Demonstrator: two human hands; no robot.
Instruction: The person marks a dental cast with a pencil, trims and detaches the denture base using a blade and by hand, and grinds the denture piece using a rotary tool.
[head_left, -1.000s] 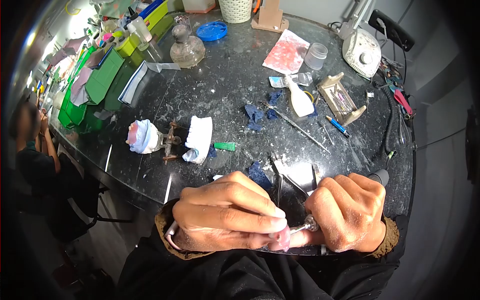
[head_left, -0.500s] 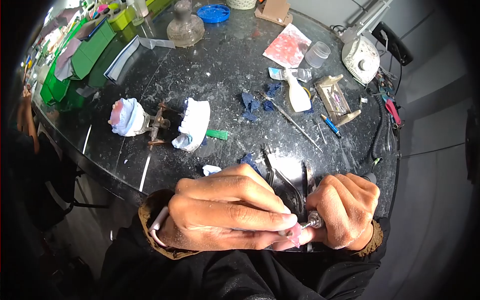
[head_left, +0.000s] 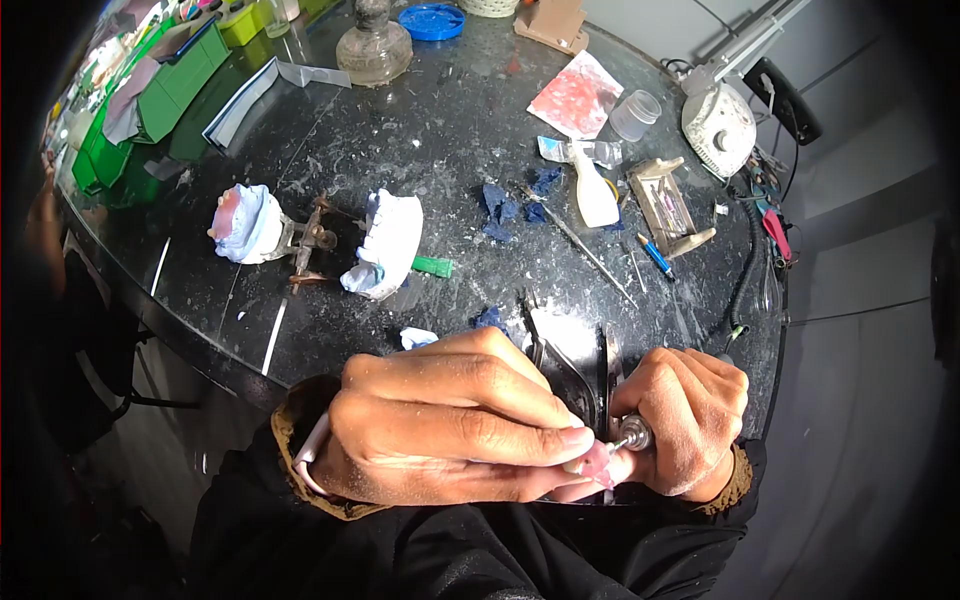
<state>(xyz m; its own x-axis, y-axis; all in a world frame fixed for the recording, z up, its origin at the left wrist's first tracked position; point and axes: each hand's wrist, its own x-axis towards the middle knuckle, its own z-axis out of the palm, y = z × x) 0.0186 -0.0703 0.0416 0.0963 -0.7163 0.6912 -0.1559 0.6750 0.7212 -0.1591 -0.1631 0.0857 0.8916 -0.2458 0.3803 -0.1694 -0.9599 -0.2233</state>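
Note:
Near the front edge of the black table, my left hand (head_left: 455, 425) pinches a small pink dental piece (head_left: 597, 464) between thumb and fingers. My right hand (head_left: 685, 420) is wrapped round a metal rotary handpiece (head_left: 634, 432), whose thin tip meets the pink piece. Most of the handpiece is hidden in the fist. Pliers (head_left: 560, 350) lie just beyond my hands. Further left, a hinged articulator (head_left: 315, 240) lies between a plaster model with pink wax (head_left: 245, 224) and a white plaster model (head_left: 386, 245).
A white bottle (head_left: 595, 195), a small tool stand (head_left: 668, 208), a blue pencil (head_left: 656, 256) and a long thin tool (head_left: 590, 255) lie beyond my right hand. A glass burner (head_left: 374, 50) and green boxes (head_left: 180, 90) stand at the back left. A control box (head_left: 718, 130) with a coiled cord stands right.
The view has shifted, so the table items sit further left and higher. Both hands keep their grips, and the pink piece has turned slightly against the tip.

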